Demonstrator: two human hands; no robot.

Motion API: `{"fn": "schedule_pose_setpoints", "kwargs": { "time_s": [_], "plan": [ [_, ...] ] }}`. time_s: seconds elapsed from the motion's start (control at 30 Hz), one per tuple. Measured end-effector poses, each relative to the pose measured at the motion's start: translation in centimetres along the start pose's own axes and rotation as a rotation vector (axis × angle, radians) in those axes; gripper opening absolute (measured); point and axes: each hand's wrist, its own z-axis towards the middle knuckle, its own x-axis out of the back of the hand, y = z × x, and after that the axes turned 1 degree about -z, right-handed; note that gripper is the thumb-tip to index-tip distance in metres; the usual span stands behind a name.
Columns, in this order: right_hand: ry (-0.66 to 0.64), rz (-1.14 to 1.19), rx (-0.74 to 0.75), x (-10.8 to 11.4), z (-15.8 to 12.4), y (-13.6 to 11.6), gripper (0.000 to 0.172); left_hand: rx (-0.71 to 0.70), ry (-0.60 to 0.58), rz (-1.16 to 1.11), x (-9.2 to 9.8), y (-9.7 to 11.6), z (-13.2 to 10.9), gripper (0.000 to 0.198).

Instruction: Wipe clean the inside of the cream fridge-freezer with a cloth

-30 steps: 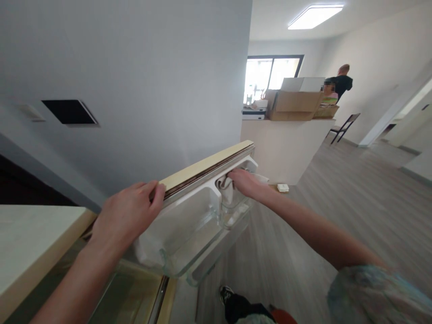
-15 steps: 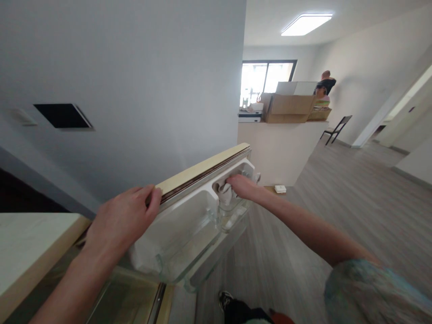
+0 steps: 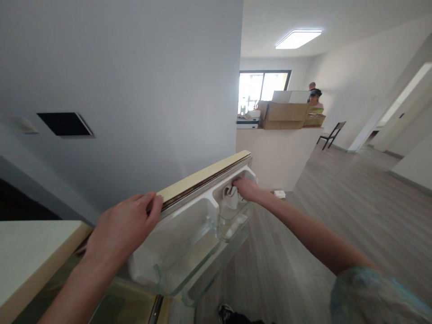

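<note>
An open refrigerator door (image 3: 205, 177) stretches across the middle of the head view, its inner side towards me. My left hand (image 3: 130, 220) grips the door's top edge near the hinge side, thumb on the inner face. At the far end, my right hand (image 3: 247, 189) is closed on a whitish cloth (image 3: 231, 197) inside the small upper compartment. The cloth is crumpled, and part of it is hidden by my fingers. A wider clear door bin (image 3: 189, 256) sits beside that compartment, nearer to me, with nothing seen in it.
The refrigerator's top (image 3: 33, 256) is at the lower left. A pale wall (image 3: 168, 90) stands close behind the door. Cardboard boxes (image 3: 285, 116) rest on a half wall, with people (image 3: 315, 96) beyond. A chair (image 3: 332, 135) stands farther right on the grey floor (image 3: 337, 207).
My right hand and the cloth have shifted slightly within the small compartment, towards the door's far end. My left hand keeps its hold on the door. The view has tilted up a little.
</note>
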Motion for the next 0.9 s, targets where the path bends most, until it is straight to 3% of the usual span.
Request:
{"fn": "schedule_pose_setpoints", "kwargs": {
  "time_s": [0.07, 0.2, 0.3, 0.43, 0.5, 0.6, 0.7, 0.9],
  "plan": [
    [0.0, 0.021, 0.053, -0.1, -0.2, -0.5, 0.03, -0.003, -0.013, 0.012, 0.0, 0.1, 0.0, 0.049],
    [0.001, 0.14, 0.296, -1.0, -0.3, -3.4, 0.026, -0.007, -0.015, 0.02, 0.2, 0.1, 0.0, 0.05],
    [-0.013, 0.11, 0.251, -0.6, -0.4, -2.3, 0.027, -0.004, -0.003, -0.005, 0.2, 0.1, -0.1, 0.051],
    [-0.014, -0.001, 0.023, 0.6, -0.7, 1.0, 0.027, -0.02, -0.01, -0.008, 0.1, 0.1, 0.0, 0.049],
    [-0.013, 0.036, 0.078, 0.6, -0.6, 0.8, 0.027, -0.02, -0.008, -0.004, 0.1, 0.1, 0.0, 0.049],
    [-0.013, 0.144, 0.239, 0.2, -0.4, -1.8, 0.025, -0.014, -0.008, -0.003, 0.2, 0.2, 0.0, 0.049],
    [-0.056, 0.17, 0.279, 0.1, -0.9, -3.6, 0.025, -0.009, -0.025, -0.002, 0.3, 0.3, 0.0, 0.049],
    [-0.227, 0.322, 0.442, 1.9, -3.8, -1.1, 0.027, -0.013, -0.031, -0.023, 0.1, -0.1, -0.1, 0.048]
  ]
}}
